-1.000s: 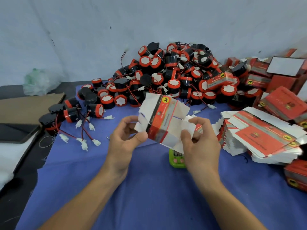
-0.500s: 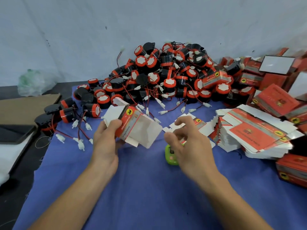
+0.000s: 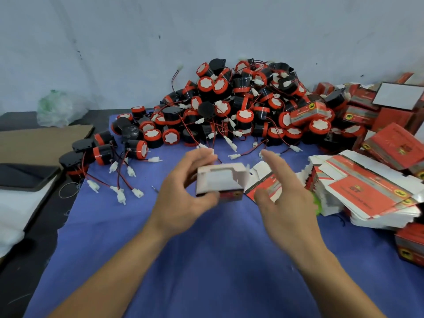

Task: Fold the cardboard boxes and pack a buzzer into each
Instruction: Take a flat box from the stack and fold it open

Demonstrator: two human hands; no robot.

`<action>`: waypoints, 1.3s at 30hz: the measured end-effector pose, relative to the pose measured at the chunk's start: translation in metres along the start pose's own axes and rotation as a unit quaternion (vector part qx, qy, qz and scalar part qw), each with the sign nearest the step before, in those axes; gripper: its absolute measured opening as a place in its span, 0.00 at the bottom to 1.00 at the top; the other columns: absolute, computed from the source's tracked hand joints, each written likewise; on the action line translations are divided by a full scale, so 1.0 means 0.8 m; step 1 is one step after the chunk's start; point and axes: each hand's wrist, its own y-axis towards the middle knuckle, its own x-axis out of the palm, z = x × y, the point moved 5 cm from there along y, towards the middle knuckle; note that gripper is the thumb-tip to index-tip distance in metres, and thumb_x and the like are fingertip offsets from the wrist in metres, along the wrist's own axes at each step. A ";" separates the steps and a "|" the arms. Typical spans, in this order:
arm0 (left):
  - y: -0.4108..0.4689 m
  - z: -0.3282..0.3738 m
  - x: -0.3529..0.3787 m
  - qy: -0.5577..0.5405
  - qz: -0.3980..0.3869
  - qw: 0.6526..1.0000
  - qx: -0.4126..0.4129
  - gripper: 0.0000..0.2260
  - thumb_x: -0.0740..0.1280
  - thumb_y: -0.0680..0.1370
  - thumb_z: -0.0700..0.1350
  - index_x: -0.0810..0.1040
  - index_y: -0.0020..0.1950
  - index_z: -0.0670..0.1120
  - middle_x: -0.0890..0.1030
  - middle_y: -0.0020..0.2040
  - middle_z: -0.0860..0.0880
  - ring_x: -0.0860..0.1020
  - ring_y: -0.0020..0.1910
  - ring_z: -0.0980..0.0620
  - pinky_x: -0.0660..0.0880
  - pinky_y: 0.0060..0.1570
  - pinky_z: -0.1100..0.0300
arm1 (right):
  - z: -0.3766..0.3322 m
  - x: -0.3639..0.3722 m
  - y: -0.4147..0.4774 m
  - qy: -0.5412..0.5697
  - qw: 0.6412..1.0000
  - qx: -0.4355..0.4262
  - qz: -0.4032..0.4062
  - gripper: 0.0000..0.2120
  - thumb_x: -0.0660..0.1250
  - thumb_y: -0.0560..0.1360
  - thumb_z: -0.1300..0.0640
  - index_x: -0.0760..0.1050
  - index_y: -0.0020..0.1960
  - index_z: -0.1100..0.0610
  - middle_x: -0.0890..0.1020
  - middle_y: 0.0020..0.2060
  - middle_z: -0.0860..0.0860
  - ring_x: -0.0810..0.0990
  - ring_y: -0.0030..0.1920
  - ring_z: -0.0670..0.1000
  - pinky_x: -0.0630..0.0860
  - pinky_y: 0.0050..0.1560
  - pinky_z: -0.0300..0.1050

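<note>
Blue cloth (image 3: 206,260) is spread over the worktable below a pale wall (image 3: 114,42), and a heap of round black-and-red plastic buzzers (image 3: 241,106) with red wires is piled at the cloth's far edge. Just in front of that heap, a small red-and-white cardboard box (image 3: 220,182) is held above the cloth by the left hand (image 3: 183,200), whose thumb and fingers are clamped on its near and far sides.

A second ago it was a flat sleeve worked by both hands. It has since been squared up and turned mouth upward. The right hand (image 3: 282,198) has been taken off it and is now beside the box, fingers apart and holding nothing. Folding is judged nearly done, with a buzzer due next.

Only white card is seen inside the box; no buzzer is in it. Right of the heap, closed red boxes (image 3: 394,148) are stacked, their contents hidden, and flat red-and-white box blanks (image 3: 367,193) are piled in front of them.
</note>
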 end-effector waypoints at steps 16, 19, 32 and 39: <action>-0.002 -0.017 0.019 -0.086 0.030 0.987 -0.134 0.15 0.66 0.75 0.48 0.86 0.54 0.66 0.84 0.58 0.66 0.79 0.60 0.68 0.74 0.52 0.74 | -0.001 0.041 -0.013 0.180 0.981 0.040 -0.060 0.15 0.65 0.75 0.48 0.78 0.60 0.35 0.81 0.48 0.32 0.81 0.48 0.38 0.74 0.49 0.33; -0.003 -0.018 0.019 -0.100 0.076 0.983 -0.136 0.16 0.69 0.77 0.40 0.87 0.53 0.61 0.86 0.57 0.59 0.81 0.59 0.65 0.77 0.53 0.68 | 0.004 0.044 -0.008 0.164 0.981 0.049 -0.089 0.18 0.67 0.75 0.50 0.77 0.63 0.35 0.82 0.53 0.35 0.82 0.48 0.42 0.74 0.50 0.34; -0.003 -0.008 0.022 0.063 -0.155 0.984 -0.060 0.37 0.62 0.66 0.29 0.79 0.70 0.59 0.81 0.67 0.59 0.82 0.59 0.59 0.79 0.49 0.63 | 0.011 0.051 -0.002 -0.009 0.998 -0.019 -0.053 0.07 0.67 0.80 0.48 0.81 0.57 0.42 0.79 0.48 0.38 0.74 0.54 0.40 0.69 0.52 0.30; -0.003 -0.008 0.013 0.044 -0.178 0.983 -0.031 0.35 0.61 0.65 0.31 0.79 0.69 0.54 0.75 0.75 0.60 0.67 0.77 0.62 0.74 0.67 0.62 | -0.001 0.053 0.002 -0.118 0.990 -0.058 -0.046 0.11 0.61 0.84 0.48 0.81 0.54 0.50 0.81 0.42 0.46 0.76 0.46 0.50 0.70 0.45 0.49</action>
